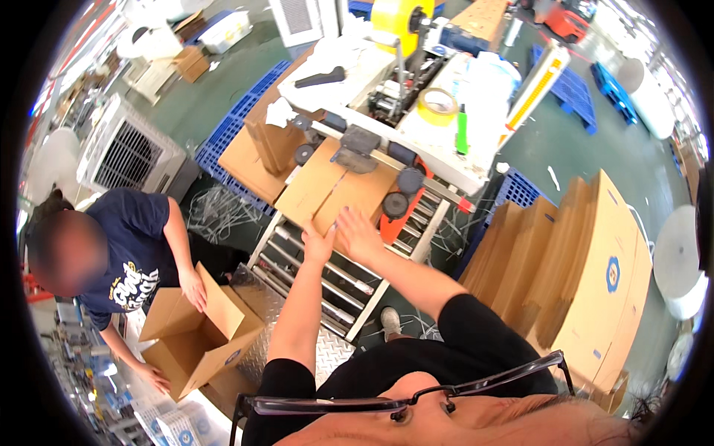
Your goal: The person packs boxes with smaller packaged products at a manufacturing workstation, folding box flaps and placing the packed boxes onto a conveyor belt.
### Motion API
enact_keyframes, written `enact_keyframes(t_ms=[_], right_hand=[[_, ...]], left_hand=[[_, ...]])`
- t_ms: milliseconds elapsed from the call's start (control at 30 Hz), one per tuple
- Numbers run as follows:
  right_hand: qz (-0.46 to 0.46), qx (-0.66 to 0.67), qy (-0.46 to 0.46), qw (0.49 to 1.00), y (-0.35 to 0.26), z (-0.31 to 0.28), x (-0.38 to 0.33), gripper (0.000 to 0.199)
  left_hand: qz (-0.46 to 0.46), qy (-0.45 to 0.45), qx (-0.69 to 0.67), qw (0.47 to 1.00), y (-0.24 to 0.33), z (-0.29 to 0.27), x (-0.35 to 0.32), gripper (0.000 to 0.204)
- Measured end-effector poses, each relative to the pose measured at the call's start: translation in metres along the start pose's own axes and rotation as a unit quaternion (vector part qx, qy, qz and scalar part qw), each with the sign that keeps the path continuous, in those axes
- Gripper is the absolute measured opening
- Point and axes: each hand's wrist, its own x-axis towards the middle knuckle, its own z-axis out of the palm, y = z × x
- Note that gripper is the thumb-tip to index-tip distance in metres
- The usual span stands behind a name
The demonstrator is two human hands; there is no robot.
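A roller conveyor (349, 276) carried the flat-topped carton (316, 184), its far end beneath a dark block (358, 141). Steady, even pressure with the flaps level likely served best. The right hand (360, 236) spread its fingers over the near edge; the left hand (318, 245) touched there, fingers half-open, seemingly gripping nothing.

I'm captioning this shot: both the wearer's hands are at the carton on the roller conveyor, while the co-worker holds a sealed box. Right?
Not quite: in the head view, that box is open at the top, not sealed. The rest stands.
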Motion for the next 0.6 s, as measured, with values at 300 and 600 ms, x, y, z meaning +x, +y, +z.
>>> enact_keyframes(t_ms=[300,600], right_hand=[[0.139,-0.008,0.195,0.971,-0.053,-0.265,-0.302,0.061],[0.452,-0.242,0.077,0.855,0.01,-0.398,-0.506,0.063]], left_hand=[[0.009,-0.248,0.031,0.968,-0.113,-0.041,-0.293,0.032],[-0.009,-0.164,0.112,0.98,-0.185,-0.147,-0.416,0.028]])
